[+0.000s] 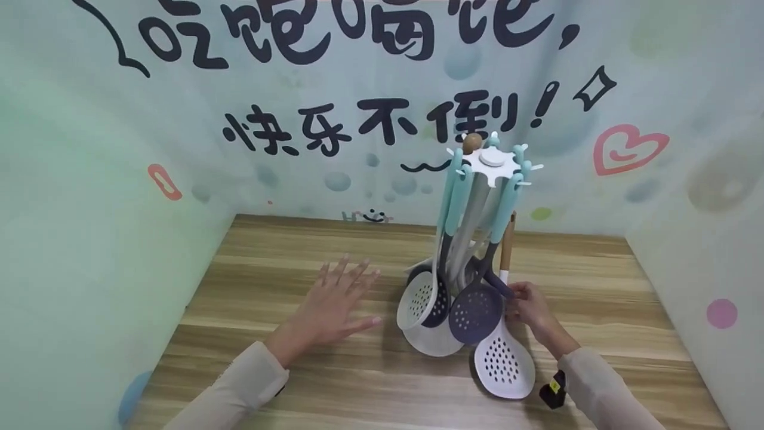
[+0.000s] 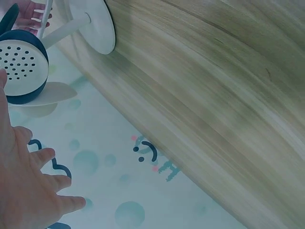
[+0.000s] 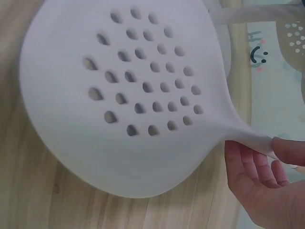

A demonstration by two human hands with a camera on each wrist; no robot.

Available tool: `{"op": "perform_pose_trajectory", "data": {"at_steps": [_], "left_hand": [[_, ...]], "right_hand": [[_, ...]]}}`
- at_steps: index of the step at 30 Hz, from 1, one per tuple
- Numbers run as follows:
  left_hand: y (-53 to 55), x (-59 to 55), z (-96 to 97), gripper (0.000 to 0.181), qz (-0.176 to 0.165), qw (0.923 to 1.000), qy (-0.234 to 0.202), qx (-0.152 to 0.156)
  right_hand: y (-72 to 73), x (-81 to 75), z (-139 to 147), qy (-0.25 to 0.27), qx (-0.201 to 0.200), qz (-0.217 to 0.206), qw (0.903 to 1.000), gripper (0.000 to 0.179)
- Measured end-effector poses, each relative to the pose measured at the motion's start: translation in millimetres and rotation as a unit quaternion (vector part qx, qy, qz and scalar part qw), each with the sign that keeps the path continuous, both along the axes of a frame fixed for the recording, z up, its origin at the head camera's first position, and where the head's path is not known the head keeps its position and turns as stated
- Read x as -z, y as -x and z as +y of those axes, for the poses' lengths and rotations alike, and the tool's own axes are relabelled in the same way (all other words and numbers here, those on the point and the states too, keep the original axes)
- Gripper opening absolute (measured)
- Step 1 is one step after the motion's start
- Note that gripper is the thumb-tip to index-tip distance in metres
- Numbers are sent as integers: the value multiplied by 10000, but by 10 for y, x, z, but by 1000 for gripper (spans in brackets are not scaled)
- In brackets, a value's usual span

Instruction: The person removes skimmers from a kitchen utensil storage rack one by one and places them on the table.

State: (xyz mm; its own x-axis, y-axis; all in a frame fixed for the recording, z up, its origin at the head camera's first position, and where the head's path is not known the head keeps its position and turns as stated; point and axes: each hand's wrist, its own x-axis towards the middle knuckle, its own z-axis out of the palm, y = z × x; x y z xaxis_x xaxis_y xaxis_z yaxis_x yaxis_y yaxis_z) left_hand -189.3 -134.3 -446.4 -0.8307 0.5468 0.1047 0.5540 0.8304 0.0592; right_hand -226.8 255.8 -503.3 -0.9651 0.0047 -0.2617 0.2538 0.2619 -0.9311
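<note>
A white slotted skimmer (image 1: pixel 506 367) with a wooden handle (image 1: pixel 507 243) leans head-down beside a utensil stand (image 1: pixel 490 159). My right hand (image 1: pixel 533 307) grips its neck; in the right wrist view the thumb and fingers (image 3: pixel 286 151) pinch the white shaft below the perforated head (image 3: pixel 157 164). On the stand hang several teal-handled utensils, among them a dark slotted turner (image 1: pixel 476 313) and a white strainer ladle (image 1: pixel 415 298). My left hand (image 1: pixel 334 304) is to the left of the stand, fingers spread, holding nothing.
The stand's round white base (image 1: pixel 433 340) rests on the wood-grain table (image 1: pixel 286 239). A small black object with a yellow label (image 1: pixel 554 389) is near my right sleeve. Printed fabric walls (image 1: pixel 334 119) rise at the back and both sides.
</note>
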Motion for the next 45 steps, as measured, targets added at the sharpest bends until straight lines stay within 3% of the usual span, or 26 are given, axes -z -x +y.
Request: {"op": "perform_pose_trajectory", "data": {"at_steps": [5,16,24,31,38,45], "left_hand": [[-1,-5,-10,80,28,10000,-12,30],[-17,-33,-30,78,-147,9999,51,-52],[-32,-25,-47,77,-128,9996,-249,-7],[-37,-17,-44,77,-64,9996,-259,-5],[-41,-27,-27,77,-98,9998,-151,-30],[-47,-29,-40,78,61,10000,-5,-13]], "right_hand": [[34,45,9,-85,-60,12,9999,17],[67,124,6,-320,-164,-53,9993,23],[80,171,-8,-367,-269,-56,9989,8],[66,170,10,-169,-484,-205,9985,22],[78,146,10,-11,-1280,-88,9917,48],[72,118,9,-230,-1411,163,9896,36]]}}
